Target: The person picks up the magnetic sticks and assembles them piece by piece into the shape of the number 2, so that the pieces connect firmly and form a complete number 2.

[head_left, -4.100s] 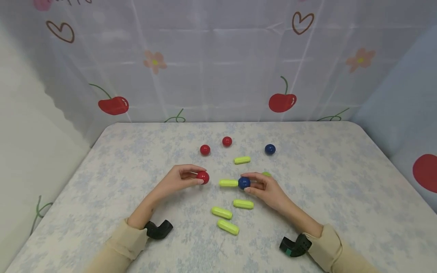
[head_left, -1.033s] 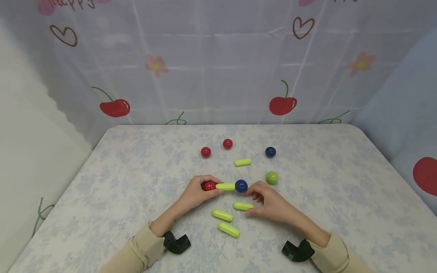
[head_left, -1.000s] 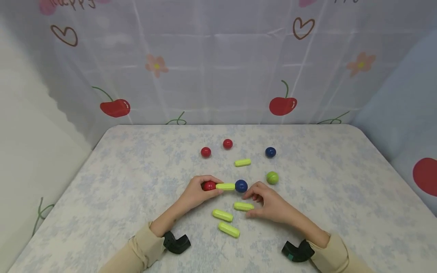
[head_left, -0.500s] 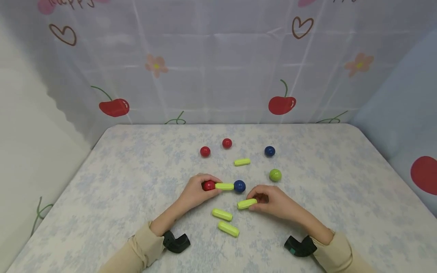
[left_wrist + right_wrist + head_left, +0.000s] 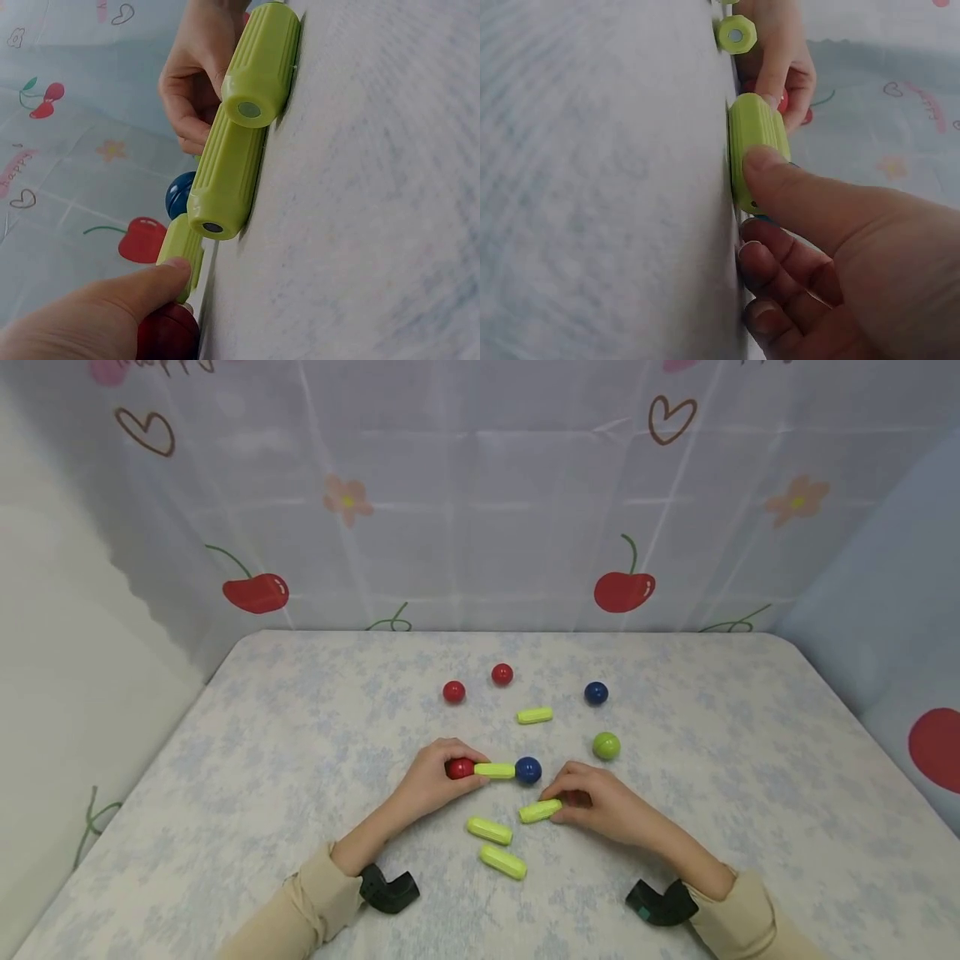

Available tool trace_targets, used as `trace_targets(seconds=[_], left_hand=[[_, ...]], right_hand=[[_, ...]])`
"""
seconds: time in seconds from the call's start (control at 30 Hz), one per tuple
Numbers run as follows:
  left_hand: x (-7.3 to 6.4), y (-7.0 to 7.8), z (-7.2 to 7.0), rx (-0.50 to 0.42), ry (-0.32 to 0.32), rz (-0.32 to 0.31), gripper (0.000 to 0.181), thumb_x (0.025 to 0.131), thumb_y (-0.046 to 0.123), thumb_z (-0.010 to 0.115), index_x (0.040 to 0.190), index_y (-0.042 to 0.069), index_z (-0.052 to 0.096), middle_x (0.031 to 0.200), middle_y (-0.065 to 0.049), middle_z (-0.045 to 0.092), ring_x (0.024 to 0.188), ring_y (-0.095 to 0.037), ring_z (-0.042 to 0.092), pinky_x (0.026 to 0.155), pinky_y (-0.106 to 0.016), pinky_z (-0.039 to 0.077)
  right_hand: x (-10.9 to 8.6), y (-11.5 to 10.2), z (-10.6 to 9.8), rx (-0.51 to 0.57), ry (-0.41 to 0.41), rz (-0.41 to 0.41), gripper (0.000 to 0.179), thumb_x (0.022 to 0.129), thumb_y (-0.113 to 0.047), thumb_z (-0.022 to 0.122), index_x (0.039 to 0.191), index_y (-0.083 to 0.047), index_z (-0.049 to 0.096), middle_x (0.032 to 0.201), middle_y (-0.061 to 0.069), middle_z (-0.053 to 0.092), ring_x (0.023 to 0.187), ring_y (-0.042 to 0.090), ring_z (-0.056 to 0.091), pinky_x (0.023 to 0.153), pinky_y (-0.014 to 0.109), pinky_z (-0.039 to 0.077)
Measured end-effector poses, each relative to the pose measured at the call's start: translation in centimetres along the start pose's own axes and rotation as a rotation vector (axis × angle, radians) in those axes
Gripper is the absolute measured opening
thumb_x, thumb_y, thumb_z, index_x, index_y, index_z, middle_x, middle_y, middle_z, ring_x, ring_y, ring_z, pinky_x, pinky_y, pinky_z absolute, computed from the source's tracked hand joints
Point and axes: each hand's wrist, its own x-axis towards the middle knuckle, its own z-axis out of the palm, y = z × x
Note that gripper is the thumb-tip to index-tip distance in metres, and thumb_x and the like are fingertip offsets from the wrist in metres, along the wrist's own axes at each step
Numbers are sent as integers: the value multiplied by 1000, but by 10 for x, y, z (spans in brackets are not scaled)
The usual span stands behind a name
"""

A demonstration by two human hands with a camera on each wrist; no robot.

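Note:
My left hand grips a red ball, partly covered by the fingers. A yellow-green magnetic rod runs rightward from that ball, with the left thumb against it in the left wrist view. At the rod's other end sits a blue ball, touching it. Just below and to the right, my right hand pinches a second yellow-green rod by its right end, slightly tilted. In the right wrist view, the thumb lies along this rod. Round metal discs show in the ends of nearby rods.
Two rods lie nearer the body, and one rod lies farther back. Two red balls, a blue ball and a green ball sit behind the hands on the patterned tabletop.
My left hand brought the red ball rightward onto the rod's left end. My right hand left the blue ball, came nearer and took a rod, turning it slightly. The green ball shifted a little right.

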Motion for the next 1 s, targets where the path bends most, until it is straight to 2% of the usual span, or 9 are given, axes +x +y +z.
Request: trace_targets(seconds=[0.1,0.33,0.4,0.47,0.53,0.63,0.77,0.87,1.0], left_hand=[[0,1,0,-3,-11,-2,19,77,15,78,96,15,73,89,9,62,88,-12,53,71,-28,48],[1,2,2,-4,-25,4,19,78,15,78,96,13,73,90,7,63,88,-13,53,71,-28,48],[1,2,2,-3,-27,7,19,78,15,78,96,13,73,90,6,63,88,-15,54,71,-29,48],[1,2,2,-3,-28,10,19,78,16,78,96,13,73,90,6,63,89,-15,54,71,-29,48],[1,1,2,0,-26,15,19,79,17,77,96,13,73,91,5,64,89,-16,54,72,-29,48],[1,0,1,3,-22,13,18,79,17,78,96,14,74,91,6,64,90,-15,54,73,-29,48],[0,0,0,7,-20,2,19,78,16,78,96,14,73,91,6,64,90,-15,54,73,-30,48],[0,1,-1,8,-20,-12,19,78,16,78,97,15,73,92,7,63,90,-14,54,74,-29,47],[-1,1,-2,8,-19,-24,20,78,15,78,97,15,73,92,7,63,91,-13,54,74,-29,48]], right_hand=[[-2,-5,-1,-71,-8,20,18,81,-16,74,99,-14,70,85,-8,52,69,8,47,59,24,43],[1,-26,7,-272,-22,43,25,77,-19,79,98,-11,69,89,-9,52,73,5,48,63,24,44],[4,-28,11,-290,-7,53,22,76,-18,79,95,-12,69,86,-10,53,72,4,48,62,24,45],[5,-28,14,-250,15,100,17,77,-17,78,92,-14,70,81,-12,54,70,4,49,61,25,45],[4,-27,15,-149,36,169,13,79,-16,76,90,-15,70,78,-12,55,67,6,50,59,25,45],[3,-24,14,134,37,294,13,85,-16,70,94,-7,69,76,-6,60,64,11,54,56,26,46],[3,-21,13,515,22,438,29,92,-13,62,109,11,60,77,6,64,65,16,60,59,28,51],[3,-22,13,680,6,515,39,93,-12,58,119,17,51,79,10,65,67,17,63,64,29,53],[5,-21,13,798,-41,577,41,94,-13,56,123,16,48,83,12,65,70,18,65,67,29,53]])
